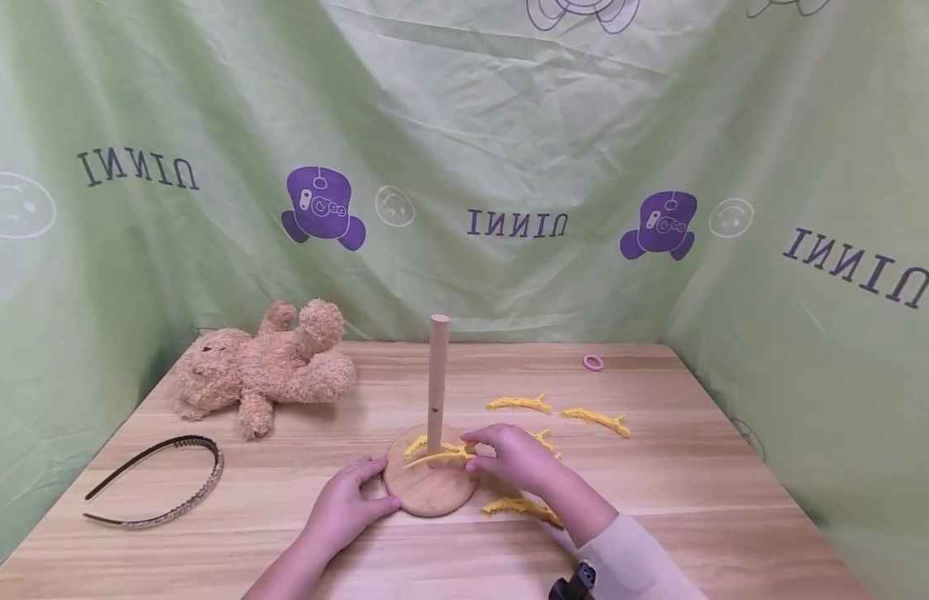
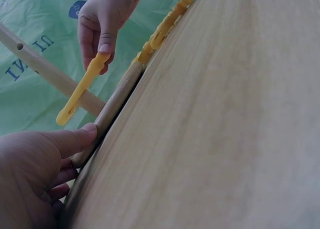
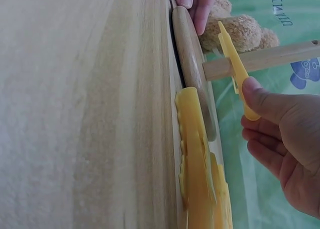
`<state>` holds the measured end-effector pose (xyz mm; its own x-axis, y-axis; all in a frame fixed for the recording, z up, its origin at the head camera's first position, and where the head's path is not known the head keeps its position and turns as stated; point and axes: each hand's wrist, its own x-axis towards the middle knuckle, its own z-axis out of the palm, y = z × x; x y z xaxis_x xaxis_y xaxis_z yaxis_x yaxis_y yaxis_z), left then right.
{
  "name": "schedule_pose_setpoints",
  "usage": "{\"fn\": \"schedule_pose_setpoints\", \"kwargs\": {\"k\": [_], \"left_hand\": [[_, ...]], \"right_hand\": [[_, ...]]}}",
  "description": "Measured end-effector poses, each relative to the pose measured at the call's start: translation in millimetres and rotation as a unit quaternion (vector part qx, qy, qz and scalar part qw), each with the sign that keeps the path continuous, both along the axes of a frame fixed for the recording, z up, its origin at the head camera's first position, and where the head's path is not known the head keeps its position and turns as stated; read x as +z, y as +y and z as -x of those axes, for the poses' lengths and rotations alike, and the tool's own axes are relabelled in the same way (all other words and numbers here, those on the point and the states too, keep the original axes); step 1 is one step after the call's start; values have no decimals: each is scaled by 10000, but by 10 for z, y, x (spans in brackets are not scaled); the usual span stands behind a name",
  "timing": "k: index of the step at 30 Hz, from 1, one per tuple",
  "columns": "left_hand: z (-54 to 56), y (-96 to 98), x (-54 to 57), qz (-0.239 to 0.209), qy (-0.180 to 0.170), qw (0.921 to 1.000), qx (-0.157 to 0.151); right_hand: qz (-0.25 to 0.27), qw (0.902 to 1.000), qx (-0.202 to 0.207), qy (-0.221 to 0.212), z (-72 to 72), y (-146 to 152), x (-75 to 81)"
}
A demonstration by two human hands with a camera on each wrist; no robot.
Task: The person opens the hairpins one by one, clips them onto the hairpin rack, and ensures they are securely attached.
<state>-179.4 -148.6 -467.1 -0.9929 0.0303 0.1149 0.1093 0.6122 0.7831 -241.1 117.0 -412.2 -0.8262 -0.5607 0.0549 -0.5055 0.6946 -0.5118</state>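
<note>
A wooden stand has a round base [image 1: 432, 497] and an upright post [image 1: 438, 367]. My left hand [image 1: 349, 502] holds the near left rim of the base, thumb and fingers spread around its edge. Between thumb and fingers, my right hand [image 1: 518, 457] pinches the end of a yellow hair clip [image 3: 234, 56]. In the head view the clip's two arms lie on either side of the post, low over the base. Another yellow clip [image 3: 192, 139] lies close to the base, and one more [image 1: 542, 437] is partly hidden behind my right hand.
Two more yellow clips [image 1: 519, 403] lie on the table farther back. A pink ring [image 1: 593, 362] is near the back edge. At the left lie a plush bear [image 1: 272, 367] and a dark headband [image 1: 209, 479]. Green printed cloth [image 1: 501, 283] encloses the table.
</note>
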Motion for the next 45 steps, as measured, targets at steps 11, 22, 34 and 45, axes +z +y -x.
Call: {"fn": "schedule_pose_setpoints", "kwargs": {"k": [11,22,34,45], "left_hand": [[6,-2,-10,11,-6,10000,-7],[23,-20,-11,16,-76,10000,-3],[1,-11,-9,80,-19,10000,-6],[8,-7,-24,79,-28,10000,0]], "right_hand": [[695,9964,-493,-5,-74,308,-6],[727,9915,-1072,85,-291,780,-87],[689,9931,-949,11,-502,1117,-261],[465,9953,-728,-439,-537,1155,-343]]}}
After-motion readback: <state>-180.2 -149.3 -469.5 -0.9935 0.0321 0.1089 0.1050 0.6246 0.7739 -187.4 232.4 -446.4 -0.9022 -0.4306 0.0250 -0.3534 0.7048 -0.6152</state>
